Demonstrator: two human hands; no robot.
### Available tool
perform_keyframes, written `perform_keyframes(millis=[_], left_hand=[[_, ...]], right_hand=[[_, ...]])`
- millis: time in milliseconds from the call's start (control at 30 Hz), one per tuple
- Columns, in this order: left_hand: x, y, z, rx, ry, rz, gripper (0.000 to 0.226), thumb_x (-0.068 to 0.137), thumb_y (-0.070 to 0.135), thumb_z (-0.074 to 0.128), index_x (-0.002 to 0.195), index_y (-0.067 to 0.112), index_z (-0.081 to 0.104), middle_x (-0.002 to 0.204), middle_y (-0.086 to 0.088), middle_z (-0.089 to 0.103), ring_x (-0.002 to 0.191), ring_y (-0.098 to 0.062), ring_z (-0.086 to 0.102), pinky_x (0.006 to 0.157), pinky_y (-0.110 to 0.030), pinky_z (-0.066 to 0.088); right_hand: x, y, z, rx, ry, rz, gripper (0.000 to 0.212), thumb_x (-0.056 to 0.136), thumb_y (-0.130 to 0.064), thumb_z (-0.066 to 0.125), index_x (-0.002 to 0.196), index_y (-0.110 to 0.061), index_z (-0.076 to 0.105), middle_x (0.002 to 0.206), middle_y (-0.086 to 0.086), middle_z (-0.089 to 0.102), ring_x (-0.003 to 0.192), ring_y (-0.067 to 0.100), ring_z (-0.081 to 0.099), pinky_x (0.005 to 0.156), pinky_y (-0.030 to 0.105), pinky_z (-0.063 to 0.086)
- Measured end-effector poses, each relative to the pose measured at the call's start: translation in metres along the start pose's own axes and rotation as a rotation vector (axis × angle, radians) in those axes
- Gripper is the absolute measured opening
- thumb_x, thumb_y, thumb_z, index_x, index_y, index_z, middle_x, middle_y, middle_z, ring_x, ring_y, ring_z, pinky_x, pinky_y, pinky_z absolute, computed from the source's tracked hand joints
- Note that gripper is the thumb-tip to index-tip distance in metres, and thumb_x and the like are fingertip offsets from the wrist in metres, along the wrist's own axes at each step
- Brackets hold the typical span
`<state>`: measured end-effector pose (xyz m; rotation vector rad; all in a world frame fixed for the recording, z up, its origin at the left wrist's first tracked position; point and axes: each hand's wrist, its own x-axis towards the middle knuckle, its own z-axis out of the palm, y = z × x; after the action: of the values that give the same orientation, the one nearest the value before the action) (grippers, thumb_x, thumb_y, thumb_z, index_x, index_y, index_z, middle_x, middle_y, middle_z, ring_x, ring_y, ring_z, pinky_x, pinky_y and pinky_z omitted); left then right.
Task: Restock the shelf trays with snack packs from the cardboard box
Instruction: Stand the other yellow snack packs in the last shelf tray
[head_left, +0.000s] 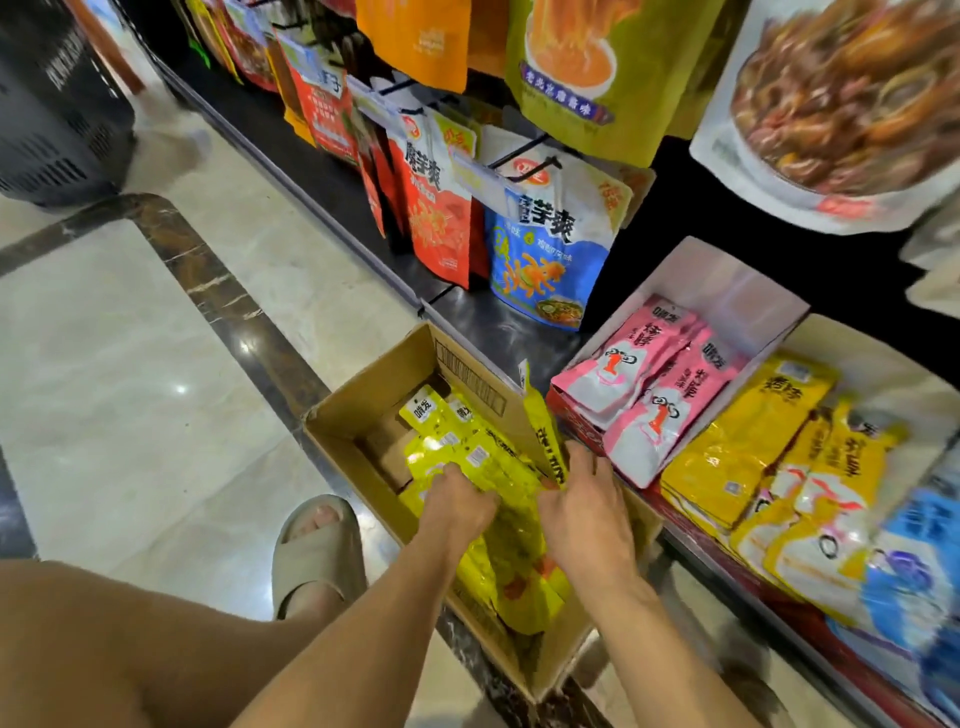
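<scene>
Marble floor (156, 389), pale and glossy, crossed by a dark stone band (218, 291) that ran beside the shelf's dark base (483, 317). A black basket (57, 114) stood well apart on the floor.

The cardboard box (363, 395) sat open on the floor. Its long axis lay along the shelf front and its right wall was close to the shelf base. The floor to its left lay open, except for a sandalled foot (317, 545) just beside the left wall.

Yellow snack packs (498, 457) lay flat in the box, long axes along the box's length, printed tops pointing to the far end. The far left part showed bare cardboard bottom. One upright pack (540, 421) leaned on edge against the right wall.

The left hand (457, 501) had its fingers curled down into the pile, gripping packs. The right hand (584, 504) was at the foot of the upright pack, touching it; I could not tell if it held the pack.

On the shelf, a white-walled tray (727, 280) held pink packs (639, 384). Orange-yellow packs (737, 441) lay just beside them, and hanging bags (545, 244) crowded the pegs above.
</scene>
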<state>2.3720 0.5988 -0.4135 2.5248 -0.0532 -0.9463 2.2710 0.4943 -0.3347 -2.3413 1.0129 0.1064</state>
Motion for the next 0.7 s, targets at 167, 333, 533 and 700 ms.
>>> perform_keyframes(millis=[167, 333, 533, 700], left_hand=[[0.016, 0.03, 0.034, -0.054, -0.045, -0.169, 0.106, 0.079, 0.061, 0.069, 0.152, 0.006, 0.015, 0.153, -0.022, 0.021, 0.136, -0.04, 0.038, 0.107, -0.044, 0.04], [0.038, 0.044, 0.06, 0.06, 0.035, -0.344, 0.135, 0.063, 0.078, 0.07, 0.156, 0.009, 0.001, 0.157, -0.019, 0.011, 0.141, -0.04, 0.028, 0.113, -0.048, 0.03], [0.052, 0.043, 0.072, 0.158, 0.054, -0.388, 0.144, 0.061, 0.084, 0.064, 0.154, 0.006, -0.012, 0.16, -0.02, 0.002, 0.145, -0.039, 0.021, 0.114, -0.046, 0.028], [0.052, 0.04, 0.072, 0.079, 0.101, -0.389, 0.14, 0.063, 0.068, 0.078, 0.155, 0.012, -0.011, 0.159, -0.02, 0.004, 0.141, -0.041, 0.027, 0.11, -0.048, 0.035]], right_hand=[[-0.009, 0.012, -0.017, 0.065, -0.025, 0.071, 0.063, 0.091, -0.017, 0.057, 0.15, -0.017, 0.035, 0.148, 0.012, 0.039, 0.133, 0.033, 0.043, 0.106, 0.039, 0.036], [-0.006, 0.019, -0.022, 0.128, -0.054, 0.085, 0.062, 0.092, -0.018, 0.056, 0.15, -0.018, 0.034, 0.15, 0.009, 0.038, 0.138, 0.03, 0.037, 0.108, 0.04, 0.035], [0.0, 0.026, -0.024, 0.17, -0.082, 0.074, 0.064, 0.093, -0.021, 0.057, 0.151, -0.022, 0.031, 0.156, 0.004, 0.033, 0.143, 0.025, 0.034, 0.109, 0.038, 0.036], [0.004, 0.025, -0.027, 0.203, -0.09, 0.076, 0.067, 0.093, -0.018, 0.055, 0.153, -0.022, 0.027, 0.159, 0.003, 0.029, 0.145, 0.024, 0.031, 0.111, 0.039, 0.035]])
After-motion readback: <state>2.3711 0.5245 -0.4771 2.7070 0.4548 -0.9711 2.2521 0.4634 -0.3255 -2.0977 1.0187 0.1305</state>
